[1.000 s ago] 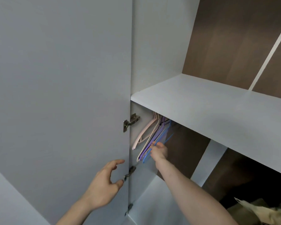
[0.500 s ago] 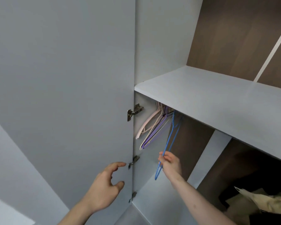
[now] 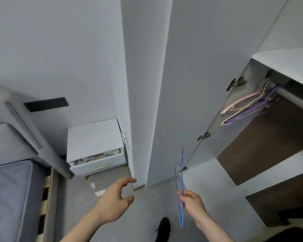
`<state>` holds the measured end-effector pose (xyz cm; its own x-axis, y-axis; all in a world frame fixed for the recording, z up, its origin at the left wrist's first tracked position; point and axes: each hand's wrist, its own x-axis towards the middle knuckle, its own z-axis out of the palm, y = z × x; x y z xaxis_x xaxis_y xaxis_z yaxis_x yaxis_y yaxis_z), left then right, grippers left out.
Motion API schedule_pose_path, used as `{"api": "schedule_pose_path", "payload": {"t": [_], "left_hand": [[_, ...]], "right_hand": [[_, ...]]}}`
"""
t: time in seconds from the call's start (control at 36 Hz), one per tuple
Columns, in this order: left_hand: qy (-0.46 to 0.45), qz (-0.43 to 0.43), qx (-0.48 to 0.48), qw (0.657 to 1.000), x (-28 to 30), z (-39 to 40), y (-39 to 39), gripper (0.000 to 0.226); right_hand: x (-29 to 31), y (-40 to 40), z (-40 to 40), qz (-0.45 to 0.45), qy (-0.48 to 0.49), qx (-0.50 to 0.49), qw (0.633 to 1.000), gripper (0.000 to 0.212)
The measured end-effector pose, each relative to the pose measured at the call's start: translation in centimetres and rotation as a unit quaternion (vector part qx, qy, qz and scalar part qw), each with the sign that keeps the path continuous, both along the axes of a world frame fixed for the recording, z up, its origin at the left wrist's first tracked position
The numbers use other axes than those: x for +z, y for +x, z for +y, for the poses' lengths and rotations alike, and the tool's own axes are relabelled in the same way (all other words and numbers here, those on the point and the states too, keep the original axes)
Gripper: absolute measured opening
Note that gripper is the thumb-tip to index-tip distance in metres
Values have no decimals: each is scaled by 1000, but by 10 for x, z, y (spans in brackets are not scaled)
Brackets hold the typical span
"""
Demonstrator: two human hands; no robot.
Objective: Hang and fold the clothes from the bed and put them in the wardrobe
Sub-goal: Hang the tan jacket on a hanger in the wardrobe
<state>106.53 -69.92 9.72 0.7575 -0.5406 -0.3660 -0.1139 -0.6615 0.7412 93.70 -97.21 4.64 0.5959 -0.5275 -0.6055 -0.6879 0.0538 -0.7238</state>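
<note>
Pinched between my right hand [image 3: 192, 202] thumb and fingertips is the blue wire hanger [image 3: 180, 186], gripped partway along its thin frame, its hook end pointing up from the pinch and the rest hanging below toward the floor. My left hand [image 3: 118, 198], just to the left of that grip, holds nothing; its fingers are loosely curved and spread.

From the head view, the only one I have: up and to the right of the grip the wardrobe [image 3: 269, 145] stands with its door [image 3: 191, 84] swung wide, and the remaining pink and purple hangers [image 3: 247, 105] sit bunched at the near end of the rail. Far left of the grip is the bed [image 3: 9, 189], only a bare quilted corner of it showing, with a bedside drawer unit [image 3: 96, 145] between; no clothes are in sight.

I judge this the fetch-a-hanger step, early in the job. Next I need to carry the hanger to the bed and thread it into a garment, keeping it clear of the door edge.

No brand, label or writing is readable anywhere
</note>
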Motion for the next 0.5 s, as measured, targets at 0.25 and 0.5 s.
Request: {"api": "schedule_pose_path", "payload": {"t": [0.25, 0.5], "left_hand": [[47, 44, 175, 982, -24, 175, -84, 48], [46, 75, 405, 910, -22, 290, -172, 47]], "right_hand": [[-14, 17, 144, 86, -34, 280, 955, 20], [-7, 69, 278, 71, -40, 558, 826, 20]]}}
